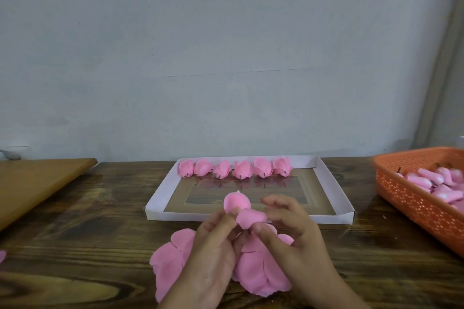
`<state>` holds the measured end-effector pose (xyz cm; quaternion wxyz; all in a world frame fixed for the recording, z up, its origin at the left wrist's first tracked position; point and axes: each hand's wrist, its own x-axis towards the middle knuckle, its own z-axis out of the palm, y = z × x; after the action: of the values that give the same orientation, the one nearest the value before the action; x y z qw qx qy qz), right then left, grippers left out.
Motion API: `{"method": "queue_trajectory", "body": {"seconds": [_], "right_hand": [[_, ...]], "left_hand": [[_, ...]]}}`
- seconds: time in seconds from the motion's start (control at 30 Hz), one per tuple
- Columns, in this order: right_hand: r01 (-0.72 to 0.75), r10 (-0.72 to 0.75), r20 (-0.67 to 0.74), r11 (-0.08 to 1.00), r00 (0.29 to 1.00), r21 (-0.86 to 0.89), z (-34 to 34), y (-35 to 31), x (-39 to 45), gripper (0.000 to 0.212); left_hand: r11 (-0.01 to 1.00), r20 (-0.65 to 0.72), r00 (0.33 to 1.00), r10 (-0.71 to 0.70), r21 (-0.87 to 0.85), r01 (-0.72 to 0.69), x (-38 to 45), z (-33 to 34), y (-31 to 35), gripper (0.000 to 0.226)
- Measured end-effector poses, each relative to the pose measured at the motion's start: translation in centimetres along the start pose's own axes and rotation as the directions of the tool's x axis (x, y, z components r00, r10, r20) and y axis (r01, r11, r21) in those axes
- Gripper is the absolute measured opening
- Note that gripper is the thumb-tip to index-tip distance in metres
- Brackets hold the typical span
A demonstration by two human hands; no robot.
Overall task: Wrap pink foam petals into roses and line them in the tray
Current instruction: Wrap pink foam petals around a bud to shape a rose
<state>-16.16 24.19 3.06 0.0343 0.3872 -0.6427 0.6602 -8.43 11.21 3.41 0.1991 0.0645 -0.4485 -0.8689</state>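
A half-wrapped rose [242, 209] is pinched between the curled fingers of the left hand [213, 248] and the thumb and forefinger of the right hand [288, 231]; the remaining right fingers are spread loosely above it. The rose is held just over the near edge of the white tray [160, 214], its petals folded against the fingertips. Under both hands, loose pink petals [173, 256] are spread flat on the dark wooden table [75, 246]. Six finished roses [236, 168] are lined up along the far wall of the tray, and the tray floor nearer the hands is left bare. To the right, an orange basket [414, 198] holding pink pieces is set apart from the tray. A wooden board [37, 183] lies at the left.
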Motion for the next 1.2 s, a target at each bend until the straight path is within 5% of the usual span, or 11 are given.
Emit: {"method": "queue_trajectory", "body": {"seconds": [0.13,0.37,0.57,0.7,0.9,1.2], "right_hand": [[-0.195,0.202,-0.004,0.951,0.979,0.241,-0.2,-0.4,0.5,0.007],[-0.248,0.246,0.051,0.899,0.968,0.361,-0.6,-0.4,0.9,0.01],[-0.241,0.266,-0.078,0.941,0.961,0.239,-0.5,-0.2,0.6,0.022],[-0.079,0.085,-0.135,0.996,0.987,0.047,-0.5,-0.3,0.4,0.025],[-0.101,0.111,-0.028,0.967,0.993,0.232,0.1,-1.1,0.0,0.008],[-0.111,0.125,-0.043,0.966,0.991,0.233,0.2,-0.8,0.0,0.027]], "left_hand": [[1.0,0.025,1.0,-0.008,-0.015,0.009,0.1,-0.1,-0.1,0.024],[0.997,0.044,0.999,0.008,0.073,-0.011,0.1,0.3,-0.5,0.032],[0.99,0.009,0.999,0.044,0.132,-0.045,-0.2,0.5,-0.8,0.031],[0.963,0.002,0.992,0.127,0.241,-0.124,-0.3,0.6,-0.7,0.043],[0.908,0.016,0.977,0.215,0.366,-0.206,-0.4,0.7,-0.7,0.041],[0.924,-0.06,0.972,0.227,0.329,-0.195,-0.3,0.5,-1.0,0.034]]}}
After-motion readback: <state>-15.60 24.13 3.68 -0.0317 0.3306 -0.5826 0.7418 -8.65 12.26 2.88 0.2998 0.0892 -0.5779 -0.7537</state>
